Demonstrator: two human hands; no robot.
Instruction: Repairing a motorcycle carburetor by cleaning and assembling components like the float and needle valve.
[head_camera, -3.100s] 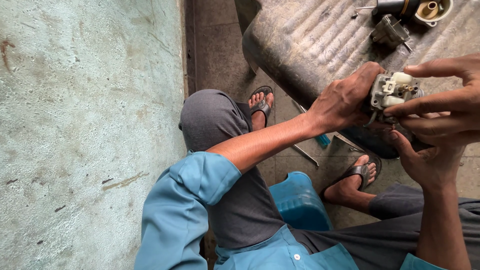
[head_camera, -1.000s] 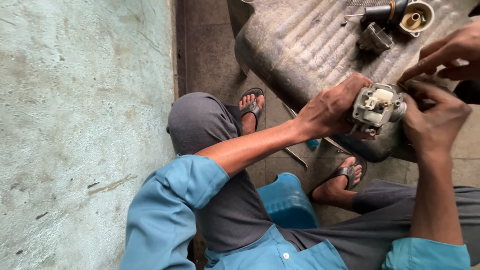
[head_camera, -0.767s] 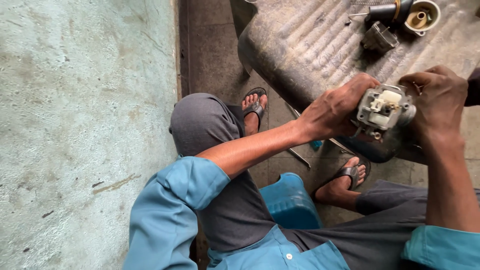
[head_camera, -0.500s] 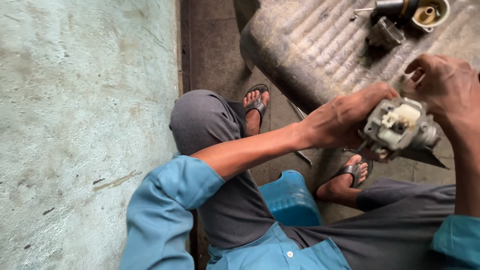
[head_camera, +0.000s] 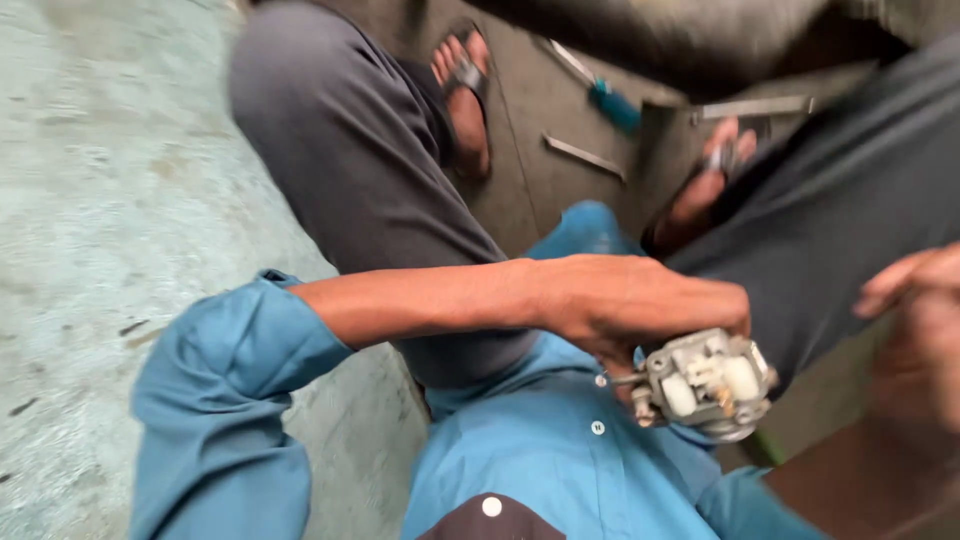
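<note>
My left hand (head_camera: 630, 305) grips a small grey metal carburetor (head_camera: 705, 385) with pale plastic parts, held low in front of my blue shirt. My right hand (head_camera: 915, 340) is blurred at the right edge, just beside the carburetor, with fingers loosely curled; whether it touches the part is unclear. The view is motion-blurred.
I sit with grey trousers and sandalled feet (head_camera: 465, 100) on a dark floor. A blue-handled screwdriver (head_camera: 610, 100) and a flat metal tool (head_camera: 585, 155) lie near my feet. A pale green concrete surface (head_camera: 110, 200) fills the left. A grey metal object (head_camera: 680, 30) looms at the top.
The carburetor has come down from in front of the grey metal object toward my lap, still in my left hand. My right hand has come off its top. The camera tilted down.
</note>
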